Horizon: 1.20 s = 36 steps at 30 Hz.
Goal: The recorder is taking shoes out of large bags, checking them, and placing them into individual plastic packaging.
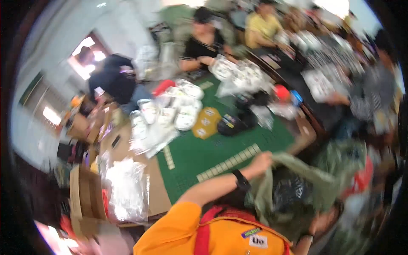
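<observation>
My left hand (260, 163), with a dark watch on its wrist, is closed on the rim of a green woven sack (306, 168) at the table's near right edge. The sack's mouth gapes toward me, and dark, shiny plastic (293, 191) shows inside. Lower right, my right hand (322, 221) is at the sack's near side; blur hides its fingers. Beyond my left hand, a row of pale tiles (229, 163) lies on the green table mat (191, 170).
White clogs (187, 112) are piled on the table, with black clogs (233, 123) and a yellow card (207, 122) beside them. Clear plastic bags (127, 187) lie by a cardboard box (85, 195) at left. Several people work around; one in black (206, 46) sits across the table.
</observation>
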### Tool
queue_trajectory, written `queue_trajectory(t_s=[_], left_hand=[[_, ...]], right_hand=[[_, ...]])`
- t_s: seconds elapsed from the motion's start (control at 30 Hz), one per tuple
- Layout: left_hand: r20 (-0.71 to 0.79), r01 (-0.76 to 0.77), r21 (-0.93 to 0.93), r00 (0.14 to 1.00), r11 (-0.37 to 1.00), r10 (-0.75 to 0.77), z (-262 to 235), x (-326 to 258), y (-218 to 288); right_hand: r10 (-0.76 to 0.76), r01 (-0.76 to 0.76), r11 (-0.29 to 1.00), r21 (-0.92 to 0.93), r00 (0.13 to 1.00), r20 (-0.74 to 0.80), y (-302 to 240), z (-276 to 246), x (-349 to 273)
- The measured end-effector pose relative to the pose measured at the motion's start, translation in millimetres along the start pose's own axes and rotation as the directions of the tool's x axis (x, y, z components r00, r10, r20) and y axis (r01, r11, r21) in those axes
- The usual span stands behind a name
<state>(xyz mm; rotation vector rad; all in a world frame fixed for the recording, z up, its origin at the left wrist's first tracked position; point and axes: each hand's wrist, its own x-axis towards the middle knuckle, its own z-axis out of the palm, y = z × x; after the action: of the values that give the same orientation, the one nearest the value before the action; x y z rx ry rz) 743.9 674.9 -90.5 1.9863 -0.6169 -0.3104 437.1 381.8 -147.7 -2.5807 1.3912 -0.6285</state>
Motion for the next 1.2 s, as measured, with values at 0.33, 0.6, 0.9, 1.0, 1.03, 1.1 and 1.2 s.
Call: queue_trajectory(t_s=[0.33, 0.6, 0.9, 1.0, 1.03, 1.1, 1.2], left_hand=[[0.096, 0.197, -0.014, 0.976, 0.98, -0.195, -15.6, -16.0, 21.2], [-0.103, -0.013, -0.196, 0.995, 0.981, -0.007, -5.1, -0.3, 49.7], [-0.042, -0.005, -0.374, 0.999, 0.928, -0.011, -30.4, -9.4, 74.3], [-0.015, 0.097, -0.171, 0.995, 0.98, -0.102, -21.4, -15.8, 39.5], [-0.042, 0.104, -0.153, 0.993, 0.983, -0.111, -14.2, -17.4, 20.5], [-0.077, 0.17, -0.153, 0.98, 0.974, -0.183, -8.6, -25.0, -0.5], [-0.044, 0.058, -0.093, 0.997, 0.994, -0.063, -19.1, -38.4, -2.4]], right_hand=[[-0.015, -0.163, 0.889, 0.429, 0.923, 0.384, -69.6, -4.1, 8.5], [-0.007, -0.131, 0.895, 0.426, 0.952, 0.307, -78.0, 2.2, 32.2], [0.005, -0.089, 0.931, 0.354, 0.973, 0.23, -61.2, -15.5, 53.3], [-0.002, -0.063, 0.948, 0.313, 0.979, 0.203, -53.7, -24.6, 70.6], [-0.003, -0.056, 0.955, 0.291, 0.98, 0.197, -47.9, -29.5, 74.0], [0.008, -0.052, 0.971, 0.234, 0.982, 0.187, -23.9, -46.7, 78.5], [0.032, -0.057, 0.985, 0.162, 0.988, 0.152, 7.1, -71.9, 95.8]])
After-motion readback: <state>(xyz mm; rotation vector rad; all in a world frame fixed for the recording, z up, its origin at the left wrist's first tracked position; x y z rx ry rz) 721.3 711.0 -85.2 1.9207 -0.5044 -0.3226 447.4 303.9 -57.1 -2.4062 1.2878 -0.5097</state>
